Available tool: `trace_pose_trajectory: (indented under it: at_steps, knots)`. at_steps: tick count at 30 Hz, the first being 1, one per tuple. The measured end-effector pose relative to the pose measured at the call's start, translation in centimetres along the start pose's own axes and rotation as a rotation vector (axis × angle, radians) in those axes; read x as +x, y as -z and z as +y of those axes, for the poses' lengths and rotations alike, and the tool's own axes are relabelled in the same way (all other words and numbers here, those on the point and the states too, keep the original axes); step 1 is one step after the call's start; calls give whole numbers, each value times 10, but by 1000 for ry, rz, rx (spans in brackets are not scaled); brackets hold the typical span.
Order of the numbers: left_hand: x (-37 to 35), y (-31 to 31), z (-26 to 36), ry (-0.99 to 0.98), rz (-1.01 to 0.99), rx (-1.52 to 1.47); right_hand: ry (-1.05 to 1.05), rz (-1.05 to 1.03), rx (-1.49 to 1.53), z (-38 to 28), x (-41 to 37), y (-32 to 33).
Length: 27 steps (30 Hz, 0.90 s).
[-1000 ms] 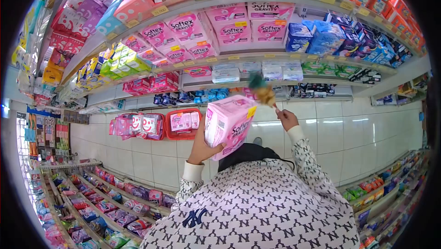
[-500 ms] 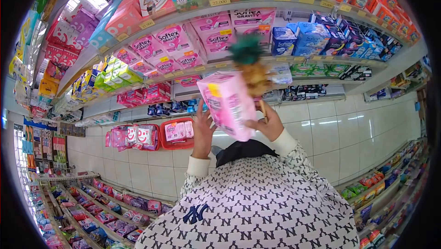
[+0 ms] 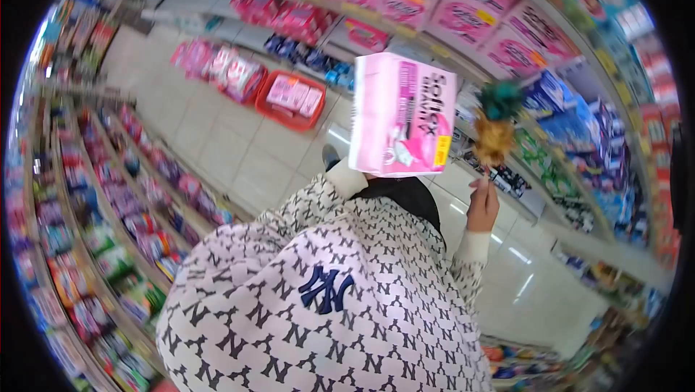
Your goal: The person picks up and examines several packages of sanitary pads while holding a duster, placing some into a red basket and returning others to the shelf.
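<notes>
Pack (image 3: 402, 113) of pads, pink and wrapped in glossy film, stands upright in the air right in front of the head camera, above the person's chest and in the aisle between the shelves (image 3: 507, 37), touching none of them. Its printed face is turned to the camera, with a yellow sticker (image 3: 440, 152) near its lower right corner. Its bottom edge sits just above the cuff of the left sleeve (image 3: 346, 178). The left hand itself is hidden behind the pack, so I cannot tell how its fingers lie. The right hand (image 3: 483, 204) is raised just to the right of the pack and apart from it, its fingers closed around the thin stick of a duster (image 3: 494, 124), whose green and tan head stands above the hand. Behind, a red basket (image 3: 293, 99) of similar goods rests on the tiled floor (image 3: 232, 153). The pack looks light and soft: it would likely give under a squeeze rather than break, and the smooth film may slide in a loose hold. The safest hold is probably from below with the palm under the bottom edge, or across its two narrow sides, where the fingers can press the padding in a little.
</notes>
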<state>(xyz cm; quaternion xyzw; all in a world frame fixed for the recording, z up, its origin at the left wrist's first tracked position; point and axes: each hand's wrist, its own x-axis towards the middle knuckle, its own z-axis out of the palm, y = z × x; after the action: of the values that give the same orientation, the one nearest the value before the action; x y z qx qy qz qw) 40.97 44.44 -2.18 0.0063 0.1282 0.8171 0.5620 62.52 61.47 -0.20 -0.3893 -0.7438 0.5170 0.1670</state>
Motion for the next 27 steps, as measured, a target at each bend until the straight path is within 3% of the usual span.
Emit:
trace_pose_trajectory:
  at_steps: [1, 3, 4, 7, 8, 9, 11, 12, 14, 17, 18, 19, 21, 22, 23, 25, 27]
  knots:
    - [-4, 3, 1, -11, -1, -13, -10, -5, 4, -9, -13, -2]
    - [-13, 4, 1, -18, -5, -32, 267, -174, -269, -30, -37, -13]
    - [-16, 4, 1, -22, -10, -38, 407, -205, -268, -57, -42, -23]
    - [-15, 1, -11, -19, -2, -42, 128, -63, -310, 11, 3, -2]
    - [-12, 0, -17, -23, 1, -47, 195, -10, -253, 31, 24, 11]
    - [-10, -3, -23, -29, 4, -47, 223, 26, -253, 29, 34, 22]
    - [-7, -5, -28, -40, 0, -36, 57, -44, -138, 12, 34, 39]
    - [-16, -2, -12, -38, -4, -37, 155, -77, -162, -27, 17, -5]
    - [-4, -14, -41, -46, 21, -8, 399, -161, -228, -53, 8, 19]
    - [10, -24, -50, -67, 59, 71, 402, -38, -119, -21, 48, 19]
    - [17, -22, -43, -82, 60, 112, 56, -175, 57, 9, 72, 31]
    - [4, -11, 9, -113, 71, 213, -8, -113, 188, -35, 64, -44]
    - [6, -17, 22, -245, 131, 478, -146, -61, 483, -69, 47, -44]
    - [15, -17, 12, -363, 148, 617, -57, -106, 658, -53, 43, -22]
    - [25, -16, 2, -482, 183, 758, 34, -83, 600, -54, 33, -25]
    - [38, -33, 4, -508, 212, 790, 203, -39, 473, -75, 17, -40]
    - [55, -41, 7, -585, 225, 901, 172, 17, 430, -64, 30, -52]
